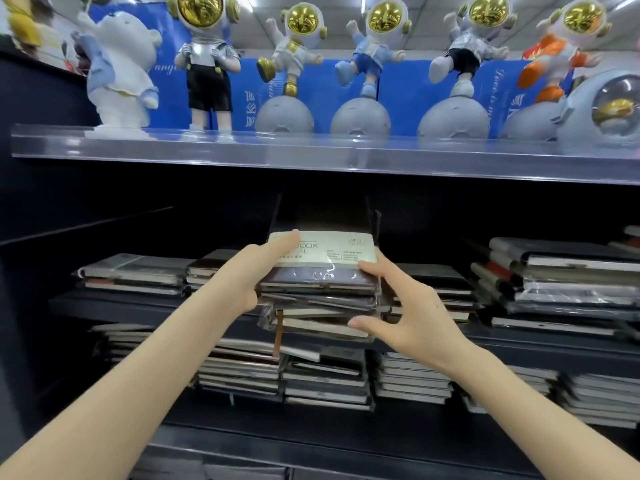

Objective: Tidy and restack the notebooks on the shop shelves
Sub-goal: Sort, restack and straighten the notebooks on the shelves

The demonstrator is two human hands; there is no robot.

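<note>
**Notebook tidy partway done, one stack in hand**

Both hands grasp a wrapped stack of notebooks (322, 292) before the dark shelf (156, 306). The left hand (242, 275) clasps its left side and the right hand (412, 320) spans its right corner. The pile (135, 273) left of the stack looks flat. The heap (561, 278) right of it and the rows (325, 379) below it sit skewed, so much likely remains.

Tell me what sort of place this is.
Most likely a stationery or gift shop: wrapped notebook stacks lie on dark shelves, astronaut figurines line the shelf above, and the left hand and right hand hold a labelled stack.
</note>
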